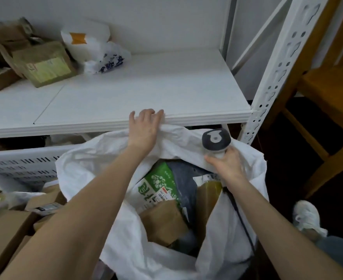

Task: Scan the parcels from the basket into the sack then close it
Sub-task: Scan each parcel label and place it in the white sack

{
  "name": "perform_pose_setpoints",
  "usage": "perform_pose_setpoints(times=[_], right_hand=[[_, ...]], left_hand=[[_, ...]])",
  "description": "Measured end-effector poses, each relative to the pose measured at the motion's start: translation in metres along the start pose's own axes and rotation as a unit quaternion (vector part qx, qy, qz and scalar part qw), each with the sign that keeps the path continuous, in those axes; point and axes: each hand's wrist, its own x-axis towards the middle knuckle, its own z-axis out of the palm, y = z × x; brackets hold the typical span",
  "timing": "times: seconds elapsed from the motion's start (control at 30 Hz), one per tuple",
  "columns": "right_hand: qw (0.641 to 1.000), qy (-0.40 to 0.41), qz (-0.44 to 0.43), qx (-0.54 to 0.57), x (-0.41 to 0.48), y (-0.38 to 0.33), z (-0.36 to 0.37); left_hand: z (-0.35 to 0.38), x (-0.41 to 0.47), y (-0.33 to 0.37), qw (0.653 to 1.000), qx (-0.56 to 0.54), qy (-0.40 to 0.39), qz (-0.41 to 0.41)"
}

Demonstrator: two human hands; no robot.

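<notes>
A large white sack (97, 158) stands open in front of me below a white shelf. Inside it lie a green-and-white printed parcel (158, 186), a brown cardboard box (164, 223), a grey bag parcel (184, 174) and a tan box (209, 190). My left hand (144, 128) grips the sack's far rim, right against the shelf's front edge. My right hand (227, 164) holds a grey handheld barcode scanner (216, 139) by its handle over the sack's right rim, and its black cable runs down along my forearm.
The white shelf (138, 93) carries brown boxes (43, 63) and white plastic bags (91, 47) at its back left. More cardboard boxes (6, 229) lie at lower left. A perforated white upright (277, 67) and a wooden chair (328, 98) stand right. A white shoe (308, 217) is at lower right.
</notes>
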Motion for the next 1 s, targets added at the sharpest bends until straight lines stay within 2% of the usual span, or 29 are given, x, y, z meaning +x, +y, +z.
perform_pose_setpoints(times=[0.07, 0.17, 0.2, 0.3, 0.37, 0.4, 0.5, 0.57, 0.67, 0.77, 0.87, 0.93, 1.0], right_hand=[[1.000, -0.003, -0.005, 0.004, 0.009, -0.001, -0.001], [0.999, 0.002, -0.036, 0.003, 0.023, 0.001, -0.001], [0.999, 0.006, -0.039, 0.006, 0.030, 0.009, 0.000], [1.000, -0.003, -0.006, -0.012, 0.033, 0.029, -0.008], [0.999, 0.005, 0.026, -0.028, 0.012, 0.025, -0.022], [0.999, 0.005, 0.037, -0.027, 0.000, 0.025, -0.030], [0.999, -0.017, 0.045, 0.003, -0.031, 0.029, -0.042], [0.997, -0.055, 0.047, 0.006, -0.052, 0.030, -0.042], [0.995, -0.087, 0.042, -0.039, -0.076, 0.039, -0.034], [0.995, -0.050, 0.054, -0.068, -0.092, 0.064, -0.036], [0.996, -0.014, 0.079, -0.038, -0.105, 0.082, -0.047], [0.996, -0.018, 0.082, -0.041, -0.117, 0.075, -0.053], [0.996, -0.046, 0.076, -0.024, -0.125, 0.057, -0.052]], left_hand=[[0.003, -0.024, 0.021, 0.992, 0.016, -0.071, 0.098], [0.011, -0.050, 0.036, 0.951, 0.093, -0.170, 0.241], [0.019, -0.051, 0.032, 0.942, 0.129, -0.206, 0.233], [0.032, -0.039, 0.010, 0.936, 0.196, -0.287, 0.063], [0.032, -0.035, 0.004, 0.931, 0.193, -0.309, -0.006], [0.031, -0.034, 0.006, 0.933, 0.185, -0.308, -0.009], [0.015, -0.043, 0.027, 0.950, 0.143, -0.273, 0.050], [-0.001, -0.064, 0.050, 0.963, 0.048, -0.249, 0.090], [-0.026, -0.122, 0.086, 0.951, -0.091, -0.272, 0.118], [-0.037, -0.182, 0.085, 0.937, -0.096, -0.325, 0.089], [-0.034, -0.229, 0.040, 0.936, -0.079, -0.341, 0.021], [-0.037, -0.246, 0.019, 0.928, -0.093, -0.359, -0.032], [-0.043, -0.245, 0.022, 0.930, -0.094, -0.353, -0.047]])
